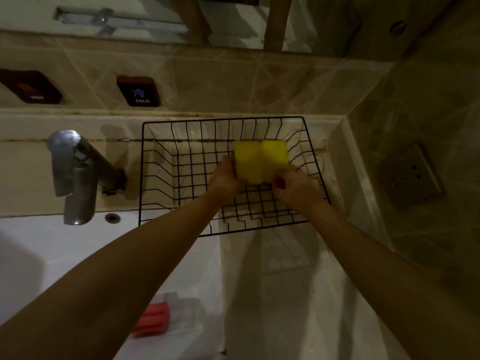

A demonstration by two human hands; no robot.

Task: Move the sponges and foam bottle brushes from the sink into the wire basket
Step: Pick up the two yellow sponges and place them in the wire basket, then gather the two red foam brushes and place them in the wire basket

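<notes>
head | both hands, left (226, 175) and right (294, 184), pinching yellow sponges (261, 159) over basket (181, 162); red brush (153, 319) in sink (52, 242), nearer left arm

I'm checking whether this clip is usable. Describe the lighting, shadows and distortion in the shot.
Head view: dim, warm light overall; the yellow sponges are the brightest thing, held over the wire basket. The basket casts a grid shadow on the counter. Wide-angle lens bends the wall tiles and stretches both forearms. The red brush in the sink looks soft and blurred.
</notes>
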